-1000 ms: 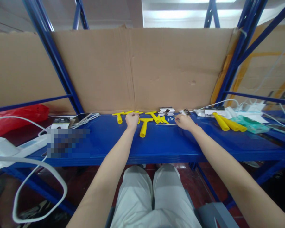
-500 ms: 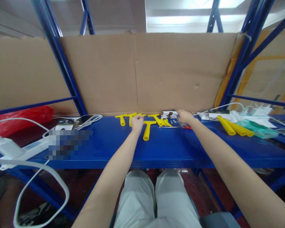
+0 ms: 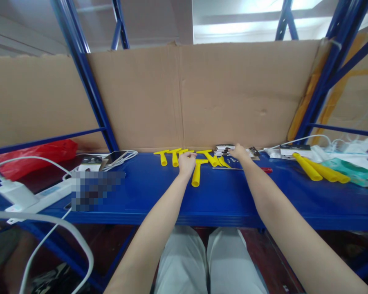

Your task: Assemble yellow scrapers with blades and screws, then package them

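My left hand (image 3: 187, 161) is closed, its fingertips pinched together just behind a yellow T-shaped plastic handle (image 3: 196, 175). Anything inside that pinch is too small to make out. More yellow T-shaped handles (image 3: 163, 158) lie in a row to its left, and another (image 3: 209, 157) lies to its right. My right hand (image 3: 240, 152) has its fingers bent around the right end of a stack of small flat black-and-white boxes (image 3: 223, 148). Small yellow pieces (image 3: 223, 162) lie in front of the stack. Under my right forearm lies a thin rod with a red handle (image 3: 266, 170), partly hidden.
Brown cardboard (image 3: 141, 98) stands behind the blue shelf (image 3: 135, 196). On the right are yellow tubes (image 3: 311, 169), a green plastic bag (image 3: 352, 171) and white cables. A white power strip (image 3: 49, 198), cables and a red bag (image 3: 49, 157) lie on the left.
The view has shifted slightly, so the shelf things appear further right. My right hand has moved left onto the stack, uncovering a dark card beside it. My left hand stays among the handles.
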The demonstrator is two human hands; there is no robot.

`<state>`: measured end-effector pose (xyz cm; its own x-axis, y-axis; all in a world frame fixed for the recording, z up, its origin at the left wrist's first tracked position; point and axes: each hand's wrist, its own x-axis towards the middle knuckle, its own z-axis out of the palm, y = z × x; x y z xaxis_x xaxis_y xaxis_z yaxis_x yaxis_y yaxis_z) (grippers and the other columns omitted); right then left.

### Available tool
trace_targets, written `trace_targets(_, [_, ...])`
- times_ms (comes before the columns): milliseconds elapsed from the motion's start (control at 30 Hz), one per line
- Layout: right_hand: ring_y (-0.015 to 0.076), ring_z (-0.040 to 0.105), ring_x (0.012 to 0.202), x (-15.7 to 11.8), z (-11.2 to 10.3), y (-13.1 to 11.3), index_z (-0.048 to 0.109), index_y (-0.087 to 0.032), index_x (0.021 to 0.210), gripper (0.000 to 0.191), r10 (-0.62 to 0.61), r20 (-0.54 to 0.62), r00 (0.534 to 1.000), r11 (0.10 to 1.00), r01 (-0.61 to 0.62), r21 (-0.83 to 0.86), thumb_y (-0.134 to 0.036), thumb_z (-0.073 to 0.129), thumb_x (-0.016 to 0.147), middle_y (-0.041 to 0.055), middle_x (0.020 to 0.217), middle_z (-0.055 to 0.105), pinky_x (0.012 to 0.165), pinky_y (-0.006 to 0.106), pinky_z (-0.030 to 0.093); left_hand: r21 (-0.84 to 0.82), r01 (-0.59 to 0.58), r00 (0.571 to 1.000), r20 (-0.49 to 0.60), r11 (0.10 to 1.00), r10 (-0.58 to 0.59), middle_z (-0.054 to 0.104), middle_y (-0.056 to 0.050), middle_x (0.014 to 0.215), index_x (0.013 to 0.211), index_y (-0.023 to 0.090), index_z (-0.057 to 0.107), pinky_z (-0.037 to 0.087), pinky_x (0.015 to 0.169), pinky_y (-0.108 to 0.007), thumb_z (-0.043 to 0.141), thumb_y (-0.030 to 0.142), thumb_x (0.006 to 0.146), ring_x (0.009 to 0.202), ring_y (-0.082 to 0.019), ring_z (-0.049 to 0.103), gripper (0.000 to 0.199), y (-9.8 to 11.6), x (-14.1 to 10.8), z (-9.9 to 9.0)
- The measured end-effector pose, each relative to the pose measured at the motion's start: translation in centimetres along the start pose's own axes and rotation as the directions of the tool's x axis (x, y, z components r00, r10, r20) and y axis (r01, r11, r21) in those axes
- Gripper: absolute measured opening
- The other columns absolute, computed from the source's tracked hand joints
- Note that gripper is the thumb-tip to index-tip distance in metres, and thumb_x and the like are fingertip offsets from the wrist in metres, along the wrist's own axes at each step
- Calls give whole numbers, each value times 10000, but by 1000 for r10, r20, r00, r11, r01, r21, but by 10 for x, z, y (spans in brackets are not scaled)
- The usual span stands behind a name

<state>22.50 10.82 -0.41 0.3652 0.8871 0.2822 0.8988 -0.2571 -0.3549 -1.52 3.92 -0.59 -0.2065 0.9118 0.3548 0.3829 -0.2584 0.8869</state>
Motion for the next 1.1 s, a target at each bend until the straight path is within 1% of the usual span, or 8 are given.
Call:
trace_targets(133, [335, 492, 1171, 1, 2, -8, 450, -73, 1219, 530, 45, -8, 999, 998, -45, 38, -424, 491, 823, 261, 1205, 548, 916, 464, 390, 7, -51, 998, 23, 999, 51, 712, -36, 820, 819, 141, 718, 484, 571, -215, 466, 130, 782, 530, -99, 605, 255, 9, -7, 2])
trace_targets(267, [348, 495, 1165, 0, 2, -18, 460, -77, 1211, 487, 126, -34, 991, 989, -123, 78, -354, 511, 814, 261, 1196, 553, 938, 520, 350, 6, -136, 990, 25, 991, 135, 716, -52, 858, 804, 135, 724, 505, 705, -260, 470, 104, 764, 662, -136, 647, 259, 12, -9, 4])
trace_targets(367, [340, 515, 1139, -2, 2, -23, 477, -77, 1186, 442, 170, -98, 980, 980, -158, 121, -305, 508, 809, 255, 1164, 569, 938, 518, 341, 8, -157, 987, 27, 988, 156, 717, -46, 852, 784, 145, 725, 503, 772, -285, 468, 94, 753, 747, -154, 657, 263, 10, -9, 6])
trace_targets(500, [315, 538, 1099, -4, 1, -26, 491, -89, 1147, 410, 163, -197, 967, 978, -132, 161, -317, 511, 807, 230, 1122, 586, 910, 478, 367, 4, -174, 985, 12, 985, 174, 718, -35, 858, 758, 159, 721, 496, 813, -290, 472, 89, 741, 804, -154, 658, 259, 10, -10, 7])
trace_targets(700, [308, 548, 1066, -5, -1, -23, 512, -90, 1101, 397, 100, -222, 970, 986, -66, 154, -355, 532, 806, 216, 1066, 601, 899, 464, 369, -17, -162, 987, -4, 987, 162, 719, -42, 830, 732, 161, 718, 493, 812, -295, 482, 81, 727, 792, -161, 663, 249, 11, -9, 5])
trace_targets(800, [312, 553, 1051, -4, -2, -20, 521, -96, 1077, 388, 112, -246, 963, 975, -58, 217, -369, 534, 801, 207, 1056, 601, 901, 470, 367, -8, -153, 988, 5, 988, 153, 718, -40, 818, 713, 162, 715, 490, 816, -294, 484, 78, 722, 795, -163, 662, 246, 11, -8, 4])
trace_targets(933, [309, 558, 1032, 0, -4, -15, 527, -119, 1031, 364, 193, -284, 939, 907, -60, 417, -394, 539, 792, 191, 1059, 600, 886, 454, 390, 24, -163, 987, 13, 986, 163, 717, -52, 831, 720, 149, 714, 487, 820, -300, 483, 82, 726, 820, -176, 659, 241, 9, -7, 5])
trace_targets(1100, [259, 569, 981, 7, -5, -3, 505, -147, 922, 328, 318, -327, 890, 749, -24, 662, -405, 599, 743, 141, 984, 602, 877, 404, 422, 141, -167, 986, 44, 976, 163, 714, -46, 863, 792, 155, 709, 478, 826, -272, 471, 104, 750, 873, -175, 649, 247, 5, -6, 3])
